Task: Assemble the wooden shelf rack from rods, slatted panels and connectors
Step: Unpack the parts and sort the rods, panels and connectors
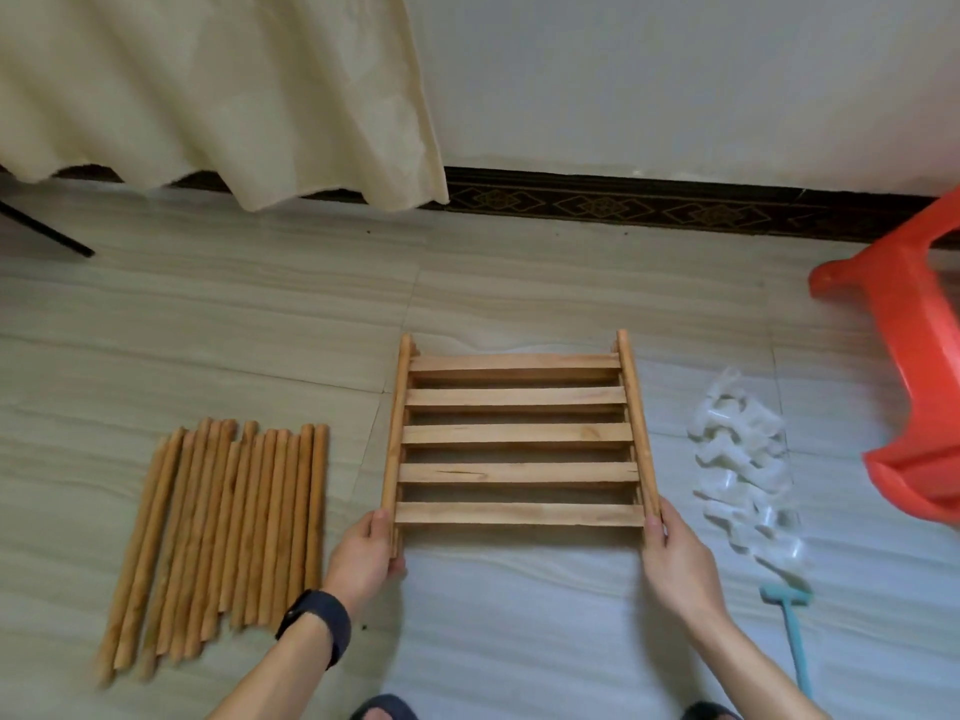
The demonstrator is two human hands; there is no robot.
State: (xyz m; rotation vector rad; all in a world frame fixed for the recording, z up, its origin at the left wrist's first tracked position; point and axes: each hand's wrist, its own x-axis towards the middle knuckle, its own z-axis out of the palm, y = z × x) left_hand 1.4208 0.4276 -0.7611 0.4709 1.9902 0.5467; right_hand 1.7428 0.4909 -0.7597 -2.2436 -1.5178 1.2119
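On the tiled floor (pixel 519 615), left grip (pixel 366 553) and right grip (pixel 675 558) each clasp a near corner of stacked slatted panels (pixel 514 433).

Home room: tiled floor (pixel 208 314), curtain (pixel 208 96), patterned skirting (pixel 623 205).

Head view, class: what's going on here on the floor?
A person grips a slatted panel by its near corners, left hand on the left rail, right hand on the right rail. The panel is flat, on or just above the tiled floor. Loose rods lie side by side to its left. Clear connectors are piled to its right, with a teal mallet nearer the person. No rod or connector is joined yet.
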